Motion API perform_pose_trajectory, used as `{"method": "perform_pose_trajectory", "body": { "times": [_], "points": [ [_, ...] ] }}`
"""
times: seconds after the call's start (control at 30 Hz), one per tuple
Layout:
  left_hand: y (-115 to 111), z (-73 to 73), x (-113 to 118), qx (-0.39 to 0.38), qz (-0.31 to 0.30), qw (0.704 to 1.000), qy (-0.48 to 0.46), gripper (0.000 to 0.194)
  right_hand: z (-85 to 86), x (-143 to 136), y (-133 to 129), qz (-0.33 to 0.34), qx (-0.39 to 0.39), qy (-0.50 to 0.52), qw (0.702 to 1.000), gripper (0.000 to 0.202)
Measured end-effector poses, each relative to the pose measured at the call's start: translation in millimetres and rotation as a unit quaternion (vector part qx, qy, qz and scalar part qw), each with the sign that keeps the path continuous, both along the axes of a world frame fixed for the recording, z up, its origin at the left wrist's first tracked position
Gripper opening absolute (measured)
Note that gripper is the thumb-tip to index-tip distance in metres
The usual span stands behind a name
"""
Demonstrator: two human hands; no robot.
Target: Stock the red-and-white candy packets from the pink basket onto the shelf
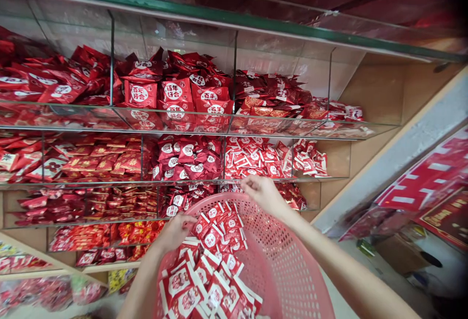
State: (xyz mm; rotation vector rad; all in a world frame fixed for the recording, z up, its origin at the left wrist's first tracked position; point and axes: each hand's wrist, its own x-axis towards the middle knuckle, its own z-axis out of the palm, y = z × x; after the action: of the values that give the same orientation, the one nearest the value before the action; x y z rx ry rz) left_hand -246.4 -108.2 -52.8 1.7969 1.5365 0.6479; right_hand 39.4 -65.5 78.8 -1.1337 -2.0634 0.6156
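Note:
A pink perforated plastic basket (296,260) is tilted in front of the shelves, with many small red and white packets (214,260) in its left part. My left hand (179,229) is at the basket's left edge beside the packets, its fingers bent; whether a packet is between them is unclear. Over the basket's far rim is my right hand (260,191), fingers curled together near the glass shelf edge. Anything it may hold is too small to make out. Similar red and white packets (252,155) lie in the shelf compartment just beyond it.
Glass shelves (175,181) with upright dividers hold red packets in several rows. A thick green glass edge (204,14) runs overhead. To the right are a slanted wooden side panel (383,158) and red printed sheets (427,172). Bagged goods (54,292) sit low on the left.

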Motion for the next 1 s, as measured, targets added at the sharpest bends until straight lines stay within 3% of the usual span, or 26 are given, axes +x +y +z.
{"method": "perform_pose_trajectory", "body": {
  "times": [0.13,0.23,0.47,0.67,0.9,1.0],
  "points": [
    [0.9,-3.6,-1.4,0.020,0.002,1.000,-0.003,0.035,18.2,12.3,39.2,-0.129,0.115,-0.130,0.976,0.001],
    [0.7,-1.5,-0.8,0.022,0.002,1.000,-0.014,0.033,19.2,11.3,57.2,-0.195,0.129,-0.240,0.942,0.015],
    [0.9,0.4,-0.3,0.016,-0.005,1.000,0.005,0.036,21.2,11.8,62.7,-0.215,0.147,-0.327,0.908,0.025],
    [-0.7,0.7,-0.6,0.015,-0.017,1.000,-0.010,0.034,19.3,20.5,60.2,-0.203,0.160,-0.321,0.911,0.020],
    [-0.7,2.0,0.5,0.012,0.002,1.000,-0.008,0.036,20.4,-1.4,60.8,-0.263,0.143,-0.364,0.882,0.027],
    [-1.7,4.8,1.3,0.002,0.000,1.000,-0.015,0.036,22.2,-3.1,58.8,-0.278,0.149,-0.381,0.869,0.020]
  ]
}}
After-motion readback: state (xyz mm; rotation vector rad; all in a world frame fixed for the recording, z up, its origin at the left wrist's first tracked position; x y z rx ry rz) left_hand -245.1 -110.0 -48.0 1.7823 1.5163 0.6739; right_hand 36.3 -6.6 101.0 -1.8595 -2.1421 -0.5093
